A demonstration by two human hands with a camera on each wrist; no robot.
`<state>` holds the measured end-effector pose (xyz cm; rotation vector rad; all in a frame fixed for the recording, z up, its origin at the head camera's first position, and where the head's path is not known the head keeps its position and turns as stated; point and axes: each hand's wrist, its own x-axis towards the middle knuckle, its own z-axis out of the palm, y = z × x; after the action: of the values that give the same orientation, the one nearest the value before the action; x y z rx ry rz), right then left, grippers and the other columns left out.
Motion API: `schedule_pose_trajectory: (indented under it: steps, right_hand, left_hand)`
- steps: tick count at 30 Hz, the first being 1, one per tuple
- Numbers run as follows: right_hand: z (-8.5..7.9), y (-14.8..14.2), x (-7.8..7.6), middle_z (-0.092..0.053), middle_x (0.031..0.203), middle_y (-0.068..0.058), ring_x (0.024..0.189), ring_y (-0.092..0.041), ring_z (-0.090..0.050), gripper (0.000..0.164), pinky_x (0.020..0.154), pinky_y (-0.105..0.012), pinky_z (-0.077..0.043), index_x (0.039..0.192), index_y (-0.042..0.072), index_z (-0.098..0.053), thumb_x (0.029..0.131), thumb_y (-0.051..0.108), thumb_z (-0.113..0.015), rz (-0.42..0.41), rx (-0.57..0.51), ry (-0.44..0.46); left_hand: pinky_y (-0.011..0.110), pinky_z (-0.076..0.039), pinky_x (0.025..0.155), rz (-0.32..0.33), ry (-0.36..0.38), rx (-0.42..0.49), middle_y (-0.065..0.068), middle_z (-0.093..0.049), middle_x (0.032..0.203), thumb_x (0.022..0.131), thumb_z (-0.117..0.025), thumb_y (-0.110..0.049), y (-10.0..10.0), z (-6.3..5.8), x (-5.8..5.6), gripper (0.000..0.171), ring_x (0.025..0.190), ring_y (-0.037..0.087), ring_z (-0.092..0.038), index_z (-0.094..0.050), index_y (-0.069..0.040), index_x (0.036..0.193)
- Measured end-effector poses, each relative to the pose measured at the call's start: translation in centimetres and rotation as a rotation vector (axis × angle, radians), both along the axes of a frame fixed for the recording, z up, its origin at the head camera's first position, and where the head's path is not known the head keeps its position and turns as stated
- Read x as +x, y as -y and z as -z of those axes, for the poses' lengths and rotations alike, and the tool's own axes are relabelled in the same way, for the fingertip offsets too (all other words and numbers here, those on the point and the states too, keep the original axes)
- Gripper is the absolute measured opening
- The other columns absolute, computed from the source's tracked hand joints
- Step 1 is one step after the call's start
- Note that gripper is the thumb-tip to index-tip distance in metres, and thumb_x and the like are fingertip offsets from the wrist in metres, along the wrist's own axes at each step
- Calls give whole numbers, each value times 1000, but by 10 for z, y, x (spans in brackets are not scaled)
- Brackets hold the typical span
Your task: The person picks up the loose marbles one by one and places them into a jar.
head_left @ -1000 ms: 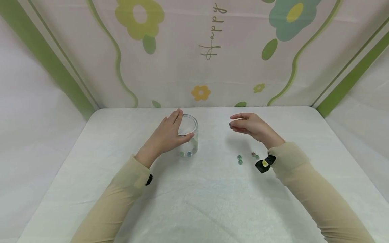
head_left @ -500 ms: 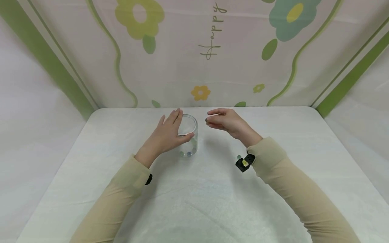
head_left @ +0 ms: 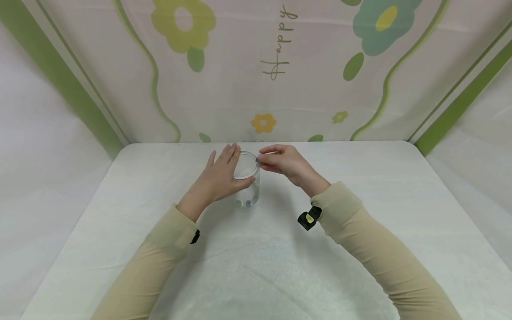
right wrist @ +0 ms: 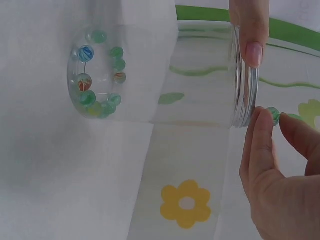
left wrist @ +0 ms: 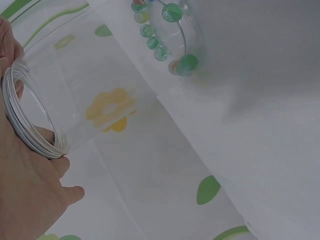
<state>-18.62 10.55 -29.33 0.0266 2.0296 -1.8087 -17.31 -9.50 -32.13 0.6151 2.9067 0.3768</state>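
A clear jar (head_left: pixel 248 193) stands upright on the table, its mouth uncovered. My left hand (head_left: pixel 216 180) holds it near the top, with the thumb on the near side and the fingers on the far side. Several glass marbles (right wrist: pixel 87 97), mostly green with a blue one and a reddish one, lie along the jar's bottom in the right wrist view. At the right edge of the rim, my right hand (head_left: pixel 286 164) pinches a green marble (right wrist: pixel 273 115) between thumb and fingers.
A white cloth (head_left: pixel 256 266) covers the table. Behind it rises a backdrop (head_left: pixel 312 98) printed with flowers and vines. The right forearm (head_left: pixel 360 231) crosses the table's right side and hides the spot where loose marbles lay.
My right hand has moved left with its marble, from beside the jar to the rim. The loose marbles on the table are now behind the right arm. My left hand and the jar have stayed put.
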Motion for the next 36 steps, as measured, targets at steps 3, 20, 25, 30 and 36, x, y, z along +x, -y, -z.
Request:
schedule_pose_trajectory:
  steps: [3,20,25,30,36]
  right_hand:
    - [0,3,0,-62,103,-6,78,-1,-65,40,88,-24,-55,131,-4,-51,95,11,-57,-2,8,-5]
    - [5,-21,-3,-61,115,-13,88,-8,-66,39,89,-24,-55,131,-1,-52,95,12,-58,-18,92,-16]
    - [16,-41,-4,-63,101,-2,90,-8,-66,39,85,-21,-55,131,-2,-51,95,12,-57,-21,133,-7]
    - [27,-63,-4,-62,103,-2,83,-1,-65,43,85,-19,-55,134,-4,-47,95,11,-56,-36,159,29]
    - [38,-91,1,-59,114,-6,88,1,-64,49,94,-24,-52,139,-6,-41,95,12,-55,-77,207,57]
  left_hand:
    - [54,-1,121,3,-6,-3,9,-3,163,91,-38,-66,0,1,0,94,152,24,-2,-5,-4,154]
    - [54,-2,121,7,-25,4,10,-4,163,91,-41,-64,-1,1,-1,93,152,24,-4,-7,-4,154]
    - [54,-4,121,8,-35,5,10,-5,163,91,-41,-64,-1,1,-1,93,151,25,-5,-8,-3,153]
    - [53,-5,122,13,-36,-1,10,-4,163,92,-40,-64,-1,1,-1,92,151,24,-5,-8,-4,154]
    - [53,-5,122,12,-38,-3,9,-5,163,93,-39,-63,0,1,-1,91,151,24,-6,-8,-4,154]
